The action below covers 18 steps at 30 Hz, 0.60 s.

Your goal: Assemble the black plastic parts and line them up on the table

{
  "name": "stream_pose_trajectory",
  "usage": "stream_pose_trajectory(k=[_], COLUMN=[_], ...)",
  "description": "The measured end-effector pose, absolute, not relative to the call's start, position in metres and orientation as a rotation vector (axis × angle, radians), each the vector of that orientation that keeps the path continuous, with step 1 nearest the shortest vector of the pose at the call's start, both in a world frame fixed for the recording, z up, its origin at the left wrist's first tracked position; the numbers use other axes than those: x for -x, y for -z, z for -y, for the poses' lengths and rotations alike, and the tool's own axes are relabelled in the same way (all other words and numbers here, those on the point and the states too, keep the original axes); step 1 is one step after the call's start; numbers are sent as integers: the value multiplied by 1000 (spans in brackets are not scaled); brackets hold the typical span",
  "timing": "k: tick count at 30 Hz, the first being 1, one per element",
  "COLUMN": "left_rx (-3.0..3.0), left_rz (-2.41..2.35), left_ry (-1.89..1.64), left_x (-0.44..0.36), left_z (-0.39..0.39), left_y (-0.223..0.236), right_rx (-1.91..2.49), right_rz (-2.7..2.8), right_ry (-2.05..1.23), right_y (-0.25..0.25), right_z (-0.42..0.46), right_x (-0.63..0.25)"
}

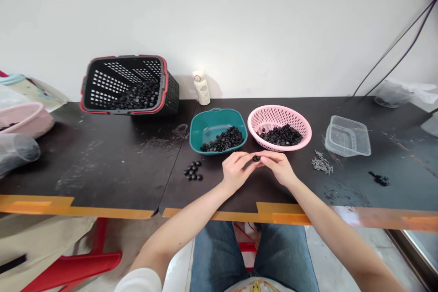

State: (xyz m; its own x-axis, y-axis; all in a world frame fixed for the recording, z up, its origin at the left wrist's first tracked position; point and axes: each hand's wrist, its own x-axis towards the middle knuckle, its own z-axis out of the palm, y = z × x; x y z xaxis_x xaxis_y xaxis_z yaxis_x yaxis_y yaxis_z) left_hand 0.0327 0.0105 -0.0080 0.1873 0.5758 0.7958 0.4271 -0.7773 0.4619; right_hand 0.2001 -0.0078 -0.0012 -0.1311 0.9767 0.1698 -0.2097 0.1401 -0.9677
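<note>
Between the fingertips of both hands is a small round black part [256,158], partly covered by the fingers. My left hand [236,169] pinches it from the left and my right hand [278,167] from the right, just above the dark table. Behind my left hand stands a teal basin [209,124] with many small black pieces [226,139] in it. A pink perforated basket [278,112], holding black ring-like pieces [284,135], is behind my right hand. Several black domed parts [192,170] lie on the table left of my left hand.
A grey and red basket [171,93] of black parts leans at the back left, beside a white bottle [201,87]. Right are a clear plastic tub [347,137], a pile of grey pins [321,163] and a small black heap [380,179]. Orange tape [219,215] lines the front edge.
</note>
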Motion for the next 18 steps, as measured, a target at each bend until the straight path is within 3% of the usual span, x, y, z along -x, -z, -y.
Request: stream_pose_trajectory(k=[18], left_rx=[-2360], left_rz=[-847], left_ry=[-1525], left_x=[-29], left_z=[-16], left_y=[10], right_rx=[758], right_rz=[932], right_ry=[-1601], right_y=[3], right_z=[5], right_x=[-202])
